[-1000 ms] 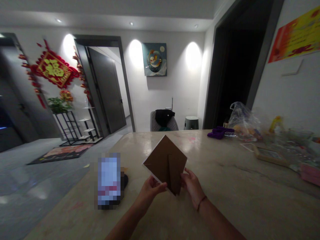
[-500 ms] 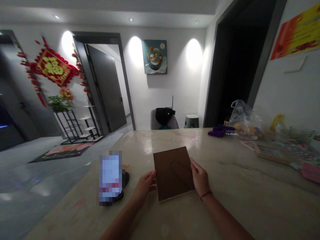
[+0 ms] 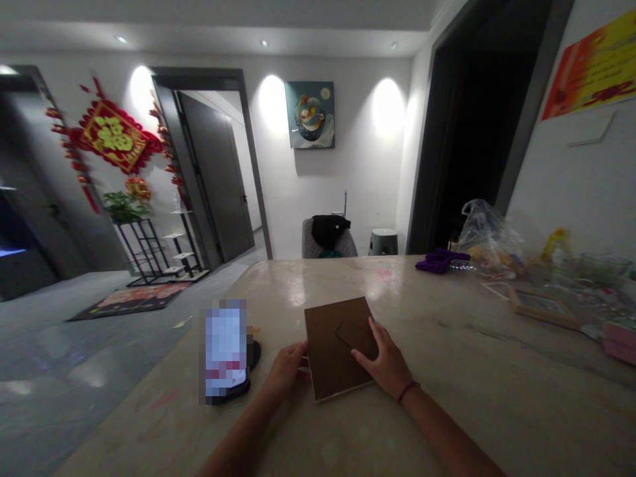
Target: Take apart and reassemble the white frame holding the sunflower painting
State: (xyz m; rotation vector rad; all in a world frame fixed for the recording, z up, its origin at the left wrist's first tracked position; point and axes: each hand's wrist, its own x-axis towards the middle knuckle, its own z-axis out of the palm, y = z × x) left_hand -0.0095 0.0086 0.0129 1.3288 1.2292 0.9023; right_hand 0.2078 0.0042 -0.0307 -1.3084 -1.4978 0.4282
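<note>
A picture frame (image 3: 330, 364) is in front of me with its brown back facing up. A stand flap outline shows on that back, and a thin pale edge runs along the near side. My left hand (image 3: 288, 368) grips the left edge, thumb at the top and the other fingers partly hidden at the side. Over the right part of the back lies my right hand (image 3: 390, 354), fingers stretched out and thumb spread apart, touching the board. The front of the frame is hidden.
A phone (image 3: 226, 351), blurred out, stands on a dark holder at the left of the stone table (image 3: 472, 397). At right are a wooden frame (image 3: 544, 310), a purple cloth (image 3: 440, 260), a plastic bag (image 3: 489, 235) and a pink object (image 3: 619, 341). A chair (image 3: 311, 245) stands beyond.
My right hand has moved from the right edge onto the back of the frame, its fingers spreading. The far side of the frame has lowered slightly. My left hand stays at the left edge.
</note>
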